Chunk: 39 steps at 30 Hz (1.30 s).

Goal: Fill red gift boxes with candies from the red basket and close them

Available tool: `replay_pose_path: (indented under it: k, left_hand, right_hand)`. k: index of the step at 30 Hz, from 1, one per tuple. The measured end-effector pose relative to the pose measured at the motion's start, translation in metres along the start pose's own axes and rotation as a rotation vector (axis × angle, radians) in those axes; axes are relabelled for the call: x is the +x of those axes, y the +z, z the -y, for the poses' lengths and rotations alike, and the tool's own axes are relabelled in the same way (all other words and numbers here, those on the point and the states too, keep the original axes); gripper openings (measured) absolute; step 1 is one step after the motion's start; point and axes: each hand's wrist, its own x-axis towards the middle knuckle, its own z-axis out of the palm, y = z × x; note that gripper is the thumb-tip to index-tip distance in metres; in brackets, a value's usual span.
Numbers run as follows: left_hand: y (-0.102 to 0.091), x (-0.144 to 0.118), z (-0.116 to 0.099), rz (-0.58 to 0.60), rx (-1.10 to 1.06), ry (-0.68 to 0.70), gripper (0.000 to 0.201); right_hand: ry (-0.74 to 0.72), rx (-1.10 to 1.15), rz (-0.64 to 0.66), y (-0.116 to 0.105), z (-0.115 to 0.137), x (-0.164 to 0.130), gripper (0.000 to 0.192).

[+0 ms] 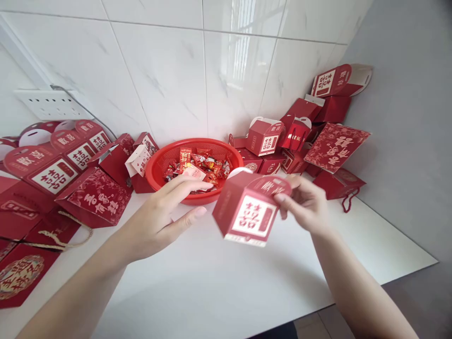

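Observation:
My right hand (305, 202) grips a red paper gift box (229, 197) by its rounded top flap, holding it tilted above the white table. A white label with red characters covers the box's front. To its left, my left hand (173, 214) is open, fingers stretched toward the box and thumb apart, touching nothing I can see. Just behind the left fingers stands a red plastic basket (155, 176) with wrapped candies (212, 165) inside, partly hidden by that hand and the box.
Red gift boxes (52, 179) crowd the left side, one with a rope handle (76, 245). More red boxes (266, 136) are piled at the back right against the tiled wall (158, 70). A socket strip (52, 104) is on the wall. The table's front edge (303, 315) runs at lower right.

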Motion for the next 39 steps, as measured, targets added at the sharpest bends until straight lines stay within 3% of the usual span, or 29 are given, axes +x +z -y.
replay_pose_path:
  k: [4,6,8,11,16,21,25,30,35,39]
  left_hand:
    - [0.034,-0.016,0.012,0.013,-0.114,0.009,0.039]
    - [0.049,-0.027,0.017,0.052,-0.154,-0.015,0.037]
    - [0.060,-0.037,0.021,0.050,-0.191,-0.042,0.034]
    - [0.068,-0.044,0.025,-0.077,-0.261,-0.076,0.030]
    - [0.075,-0.037,0.030,-0.161,-0.334,-0.118,0.021]
    - [0.074,-0.031,0.032,-0.276,-0.260,-0.041,0.007]
    - [0.055,-0.032,0.032,-0.167,-0.196,0.136,0.011]
    - [0.031,-0.032,0.028,0.188,-0.072,0.175,0.019]
    - [0.027,-0.034,0.022,0.268,0.034,0.210,0.052]
    - [0.032,-0.035,0.016,0.289,0.083,0.236,0.056]
  right_hand:
    - [-0.128,-0.150,0.599,0.031,0.014,-0.006,0.021]
    - [-0.195,-0.205,0.718,0.039,0.022,0.000,0.022]
    - [-0.235,-0.190,0.666,0.047,0.028,0.006,0.024]
    - [-0.352,-0.131,0.617,0.067,0.031,0.011,0.022]
    - [-0.662,-0.286,0.821,0.112,0.033,0.012,0.026]
    - [-0.737,-0.485,0.824,0.126,0.041,0.024,0.031]
    - [-0.709,-0.524,0.828,0.118,0.041,0.030,0.028]
    - [-0.643,-0.513,0.905,0.109,0.037,0.027,0.017]
    - [-0.600,-0.546,0.884,0.099,0.042,0.028,0.022]
    - [-0.568,-0.538,0.855,0.088,0.046,0.032,0.019]
